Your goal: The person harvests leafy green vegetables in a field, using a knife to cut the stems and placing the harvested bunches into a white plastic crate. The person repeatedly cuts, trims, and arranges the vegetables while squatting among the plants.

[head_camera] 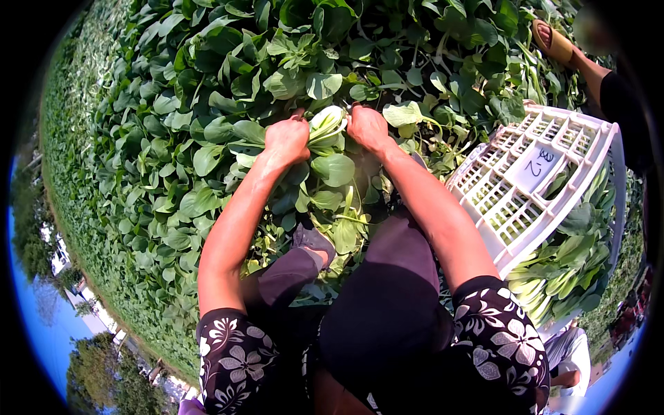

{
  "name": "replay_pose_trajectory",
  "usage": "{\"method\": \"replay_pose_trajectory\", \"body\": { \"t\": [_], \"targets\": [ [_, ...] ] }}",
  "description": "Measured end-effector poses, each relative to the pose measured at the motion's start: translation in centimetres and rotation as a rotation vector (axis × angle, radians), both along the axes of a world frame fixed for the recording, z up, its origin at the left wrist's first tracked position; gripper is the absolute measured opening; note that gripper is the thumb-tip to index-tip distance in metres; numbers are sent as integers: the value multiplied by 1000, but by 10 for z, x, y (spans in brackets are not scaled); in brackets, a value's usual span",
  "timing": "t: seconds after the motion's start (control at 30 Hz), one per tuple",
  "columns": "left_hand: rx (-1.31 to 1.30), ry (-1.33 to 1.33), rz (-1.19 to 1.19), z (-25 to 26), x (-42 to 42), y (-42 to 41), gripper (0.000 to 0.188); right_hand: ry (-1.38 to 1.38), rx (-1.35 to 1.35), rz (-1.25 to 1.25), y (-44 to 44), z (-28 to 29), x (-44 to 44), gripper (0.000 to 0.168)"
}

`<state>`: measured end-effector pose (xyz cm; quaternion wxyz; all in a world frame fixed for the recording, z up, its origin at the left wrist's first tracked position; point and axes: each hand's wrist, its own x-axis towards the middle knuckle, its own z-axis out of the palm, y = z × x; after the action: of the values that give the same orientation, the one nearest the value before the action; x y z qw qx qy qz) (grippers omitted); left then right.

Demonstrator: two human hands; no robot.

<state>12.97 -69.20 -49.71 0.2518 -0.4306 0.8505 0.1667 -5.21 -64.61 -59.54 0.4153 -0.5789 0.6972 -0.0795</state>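
Note:
Before me, among leafy green plants, my left hand [287,139] is closed around the leafy part of a leafy green plant [328,124] with pale stalks. The pale stalk end lies between my two hands and points toward the right. My right hand [367,127] is just right of that end, its fingers curled; a small bit of something shows at the fingertips, too little to name. Whether it touches the stalks cannot be told. Below the hands, broad green leaves [333,169] hang over yellowing ones near my shoe [313,239].
A white plastic crate [529,161] with dark marks stands at right, filled with cut leafy greens [565,264]. Dense rows of greens [155,155] spread left and ahead. Another person's foot in a tan sandal [553,42] is at upper right; someone in pale clothing is at lower right.

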Motion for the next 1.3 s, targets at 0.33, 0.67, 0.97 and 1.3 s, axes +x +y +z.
{"method": "replay_pose_trajectory", "body": {
  "t": [0.33,0.67,0.97,1.3],
  "targets": [
    [625,618,341,79,8,-16,64,-1398,195,-801,20,50,-43,40],
    [1347,1133,923,77,17,-1,91,-1218,-261,-448,13,149,-68,36],
    [1398,1499,953,105,-9,-1,82,-987,-81,-429,16,179,-97,34],
    [969,969,615,85,-60,13,73,-1066,-139,-656,45,117,-87,36]
  ]
}}
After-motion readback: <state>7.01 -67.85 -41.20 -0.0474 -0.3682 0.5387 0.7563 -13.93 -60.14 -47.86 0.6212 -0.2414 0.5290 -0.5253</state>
